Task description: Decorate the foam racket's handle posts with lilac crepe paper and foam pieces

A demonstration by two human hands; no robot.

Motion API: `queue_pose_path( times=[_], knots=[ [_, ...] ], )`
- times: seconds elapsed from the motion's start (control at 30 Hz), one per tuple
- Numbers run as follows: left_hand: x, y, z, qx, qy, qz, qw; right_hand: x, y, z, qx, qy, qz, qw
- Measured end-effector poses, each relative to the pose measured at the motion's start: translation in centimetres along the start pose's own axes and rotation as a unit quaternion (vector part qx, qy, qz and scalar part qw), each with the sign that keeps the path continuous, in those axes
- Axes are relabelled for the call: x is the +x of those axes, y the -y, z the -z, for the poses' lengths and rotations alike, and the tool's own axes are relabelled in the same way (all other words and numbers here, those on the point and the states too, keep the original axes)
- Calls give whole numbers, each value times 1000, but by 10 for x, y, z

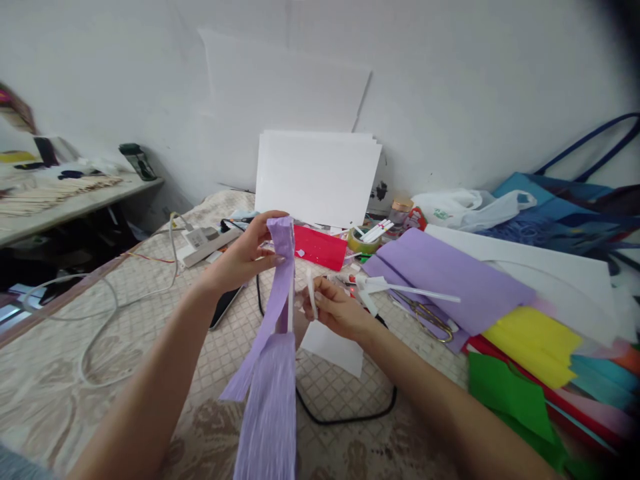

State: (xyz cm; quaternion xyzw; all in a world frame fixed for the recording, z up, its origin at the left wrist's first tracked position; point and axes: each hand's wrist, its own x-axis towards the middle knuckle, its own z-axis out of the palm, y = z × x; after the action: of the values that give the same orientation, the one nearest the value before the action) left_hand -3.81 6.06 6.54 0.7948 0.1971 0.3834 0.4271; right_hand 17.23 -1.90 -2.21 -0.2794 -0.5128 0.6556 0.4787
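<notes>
My left hand (246,259) is closed around the upper end of a purple crepe paper piece (273,387), thumb and fingers on its folded top. The paper hangs down in two parts, with fringed lower ends, and a thin white edge runs along its right side. My right hand (343,310) pinches a thin white curved strip (311,293) just right of the paper. Behind that hand, a white tool resembling a glue gun (370,285) lies with a long white stick pointing right. A white paper sheet (336,347) lies below the right hand.
Scissors (430,319) and purple crepe sheets (450,273) lie to the right, beside yellow (535,343) and green paper (507,383). A red sheet (320,247), tape roll (364,240) and white boards (317,177) stand behind. A power strip (207,248), phone (225,307) and cables are left.
</notes>
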Motion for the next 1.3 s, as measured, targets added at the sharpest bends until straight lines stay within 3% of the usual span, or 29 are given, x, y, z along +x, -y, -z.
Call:
queue_pose_path(
  times=[0.6,1.3],
  knots=[
    [-1,-4,-1,4,6,1,1000,5,-6,-5,145,-19,-54,988],
    [-1,-5,0,9,9,5,1000,11,-8,-4,90,-20,-13,996]
  ],
)
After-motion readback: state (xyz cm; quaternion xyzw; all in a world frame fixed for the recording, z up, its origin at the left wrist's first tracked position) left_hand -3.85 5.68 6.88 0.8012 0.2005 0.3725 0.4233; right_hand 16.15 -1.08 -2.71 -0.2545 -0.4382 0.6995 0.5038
